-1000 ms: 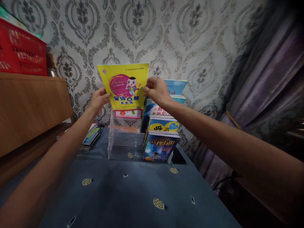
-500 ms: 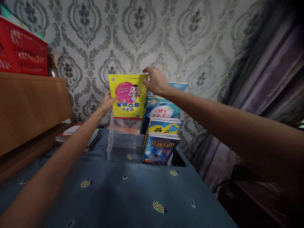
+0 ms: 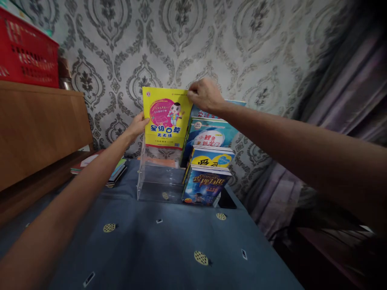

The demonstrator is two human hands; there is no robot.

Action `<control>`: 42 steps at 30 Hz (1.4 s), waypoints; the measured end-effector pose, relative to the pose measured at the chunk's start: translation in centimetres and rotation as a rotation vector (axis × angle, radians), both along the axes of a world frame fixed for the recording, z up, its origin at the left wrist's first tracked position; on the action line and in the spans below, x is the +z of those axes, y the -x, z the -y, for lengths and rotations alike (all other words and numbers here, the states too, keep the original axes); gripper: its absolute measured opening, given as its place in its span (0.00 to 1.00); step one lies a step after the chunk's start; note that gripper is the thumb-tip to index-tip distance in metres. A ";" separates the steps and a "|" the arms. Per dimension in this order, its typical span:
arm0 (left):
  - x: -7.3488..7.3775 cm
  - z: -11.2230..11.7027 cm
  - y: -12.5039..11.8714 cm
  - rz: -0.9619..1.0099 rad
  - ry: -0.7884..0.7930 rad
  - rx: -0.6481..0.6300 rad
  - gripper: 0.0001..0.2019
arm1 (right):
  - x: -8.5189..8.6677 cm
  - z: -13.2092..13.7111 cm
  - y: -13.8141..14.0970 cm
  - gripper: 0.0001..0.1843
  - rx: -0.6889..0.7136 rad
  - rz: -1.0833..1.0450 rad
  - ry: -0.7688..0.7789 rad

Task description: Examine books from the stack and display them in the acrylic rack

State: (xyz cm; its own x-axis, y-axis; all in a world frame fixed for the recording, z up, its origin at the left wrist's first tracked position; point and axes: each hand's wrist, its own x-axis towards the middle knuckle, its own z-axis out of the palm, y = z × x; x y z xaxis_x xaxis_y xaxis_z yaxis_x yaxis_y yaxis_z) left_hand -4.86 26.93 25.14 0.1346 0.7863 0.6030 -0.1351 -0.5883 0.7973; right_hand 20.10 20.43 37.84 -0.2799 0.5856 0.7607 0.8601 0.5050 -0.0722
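Observation:
A yellow workbook (image 3: 166, 117) with a cartoon child on its cover stands upright at the top tier of a clear acrylic book rack (image 3: 161, 189). My left hand (image 3: 137, 125) grips the workbook's left edge, thumb on the front cover. At its upper right corner, my right hand (image 3: 205, 94) is closed, pinching the corner. To the right, on the rack's tiers, stand a teal book (image 3: 208, 133), a yellow-and-blue book (image 3: 210, 157) and a dark blue book (image 3: 205, 185). Another blue book (image 3: 236, 103) is partly hidden behind my right forearm.
A stack of books (image 3: 117, 173) lies at the left, beside a wooden cabinet (image 3: 42, 133) carrying a red plastic basket (image 3: 30, 52). A dark flat object (image 3: 227, 200) lies right of the rack. Patterned wallpaper rises behind; a curtain (image 3: 326, 133) hangs at the right.
My right hand's fingers, raised and spread before, have closed onto the workbook's upper right corner. My left hand keeps hold of the left edge. The view has shifted slightly.

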 end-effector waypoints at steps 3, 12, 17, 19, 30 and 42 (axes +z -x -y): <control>0.1 0.1 -0.2 -0.021 0.034 0.027 0.17 | 0.4 0.8 0.0 0.12 0.036 -0.039 0.044; -0.6 -0.7 -0.2 0.033 0.037 0.016 0.11 | 1.0 0.5 -0.6 0.06 0.150 -0.145 0.166; -0.9 -1.5 -0.3 0.033 0.036 0.029 0.12 | 0.6 0.4 -0.5 0.10 0.096 -0.113 0.151; -0.9 -1.6 -0.4 0.031 0.030 0.030 0.12 | 0.5 0.1 -0.4 0.10 0.094 -0.110 0.139; -1.8 -0.8 -0.2 0.029 0.002 0.010 0.16 | 0.4 0.4 -0.2 0.21 0.045 0.043 0.101; -1.6 -0.3 -0.9 0.063 0.027 0.028 0.17 | 0.4 -0.4 0.4 0.09 0.036 -0.123 0.110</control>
State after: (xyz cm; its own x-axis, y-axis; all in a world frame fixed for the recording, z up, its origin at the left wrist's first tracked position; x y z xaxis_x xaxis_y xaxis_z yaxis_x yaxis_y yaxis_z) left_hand -3.99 27.27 23.57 0.0748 0.8055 0.5878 -0.1690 -0.5707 0.8036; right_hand 19.68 20.86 38.24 -0.2109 0.6585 0.7224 0.8228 0.5186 -0.2325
